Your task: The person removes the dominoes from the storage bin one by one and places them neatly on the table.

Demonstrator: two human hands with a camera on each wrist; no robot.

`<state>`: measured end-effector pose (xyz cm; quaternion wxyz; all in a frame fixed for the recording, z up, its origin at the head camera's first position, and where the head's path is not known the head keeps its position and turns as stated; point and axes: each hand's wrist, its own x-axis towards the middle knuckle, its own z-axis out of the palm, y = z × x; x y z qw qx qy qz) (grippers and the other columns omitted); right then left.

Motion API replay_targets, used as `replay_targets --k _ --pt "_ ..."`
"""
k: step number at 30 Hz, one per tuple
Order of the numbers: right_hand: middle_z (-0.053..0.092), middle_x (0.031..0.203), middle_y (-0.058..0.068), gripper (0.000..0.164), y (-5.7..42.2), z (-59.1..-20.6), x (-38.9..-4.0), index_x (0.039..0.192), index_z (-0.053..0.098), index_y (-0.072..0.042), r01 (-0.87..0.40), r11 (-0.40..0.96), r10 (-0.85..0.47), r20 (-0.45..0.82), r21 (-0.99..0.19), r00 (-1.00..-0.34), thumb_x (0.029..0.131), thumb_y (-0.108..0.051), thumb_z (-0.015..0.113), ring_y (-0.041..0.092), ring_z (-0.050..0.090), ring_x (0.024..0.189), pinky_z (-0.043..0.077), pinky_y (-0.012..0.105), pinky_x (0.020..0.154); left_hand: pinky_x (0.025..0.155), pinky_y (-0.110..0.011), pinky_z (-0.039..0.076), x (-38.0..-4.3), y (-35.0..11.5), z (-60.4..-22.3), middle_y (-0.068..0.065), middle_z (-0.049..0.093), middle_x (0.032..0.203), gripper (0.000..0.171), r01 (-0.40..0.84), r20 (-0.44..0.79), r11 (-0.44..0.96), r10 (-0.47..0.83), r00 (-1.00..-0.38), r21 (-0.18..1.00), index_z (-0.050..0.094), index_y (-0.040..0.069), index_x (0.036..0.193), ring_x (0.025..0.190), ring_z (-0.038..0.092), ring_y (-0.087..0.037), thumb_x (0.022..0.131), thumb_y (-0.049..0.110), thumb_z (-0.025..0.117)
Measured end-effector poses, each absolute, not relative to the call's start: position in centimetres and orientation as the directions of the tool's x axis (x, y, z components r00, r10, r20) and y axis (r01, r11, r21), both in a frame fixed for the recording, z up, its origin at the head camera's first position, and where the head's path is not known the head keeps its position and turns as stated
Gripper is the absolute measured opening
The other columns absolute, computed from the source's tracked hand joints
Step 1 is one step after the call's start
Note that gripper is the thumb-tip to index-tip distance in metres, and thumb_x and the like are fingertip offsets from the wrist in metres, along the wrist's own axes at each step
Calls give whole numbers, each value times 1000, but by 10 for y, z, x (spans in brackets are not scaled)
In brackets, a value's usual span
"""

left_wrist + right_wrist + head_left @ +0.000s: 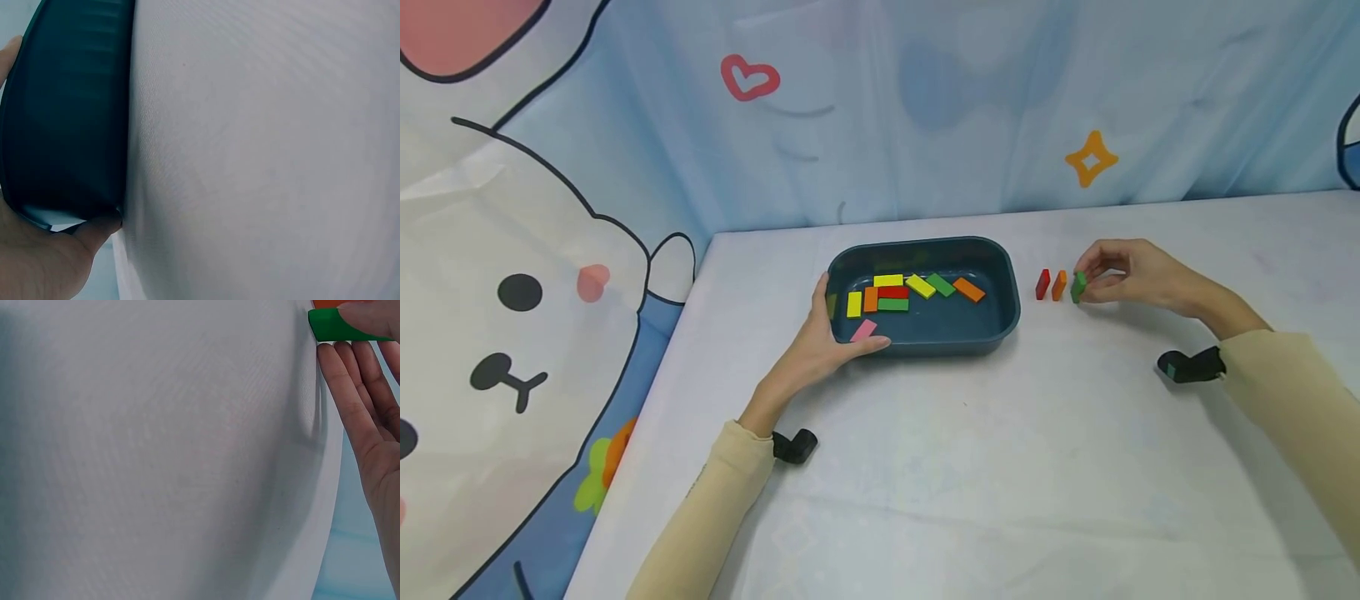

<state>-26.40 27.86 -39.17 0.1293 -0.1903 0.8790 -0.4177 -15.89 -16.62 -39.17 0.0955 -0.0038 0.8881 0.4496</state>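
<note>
My left hand grips the left end of a dark teal plastic bin, thumb along its front side and fingers at the far left corner. Inside the bin lie several flat domino-like blocks in yellow, orange, red, green and pink, such as an orange block. To the right of the bin, my right hand pinches a green block standing upright on the table. An orange block and a red block stand on end beside it in a row. The right wrist view shows the thumb against the green block.
A white cloth covers the table. Behind it hangs a light blue printed curtain, with a large white cartoon animal on the left. Black wrist cameras, such as the right one, stick out from both sleeves.
</note>
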Motion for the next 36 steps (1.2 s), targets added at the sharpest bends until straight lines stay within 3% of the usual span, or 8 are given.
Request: replay_targets --k 8,36 --pt "60 103 2 39 277 -388 -263 115 62 -5 -218 607 -440 -94 -764 -893 80 -10 80 6 61 91 51 10 79 115 -59 27 -160 -166 -393 -4 8 165 130 -92 -171 591 80 -982 801 -12 34 155 149 21 -28 67 67 77" --pt "60 102 5 41 278 -388 -260 114 61 -1 -208 612 -428 -98 -763 -898 79 -7 80 4 62 89 51 10 77 115 -58 28 -160 -166 -393 -3 7 165 129 -85 -163 589 80 -983 804 -13 34 155 149 21 -27 68 66 77"
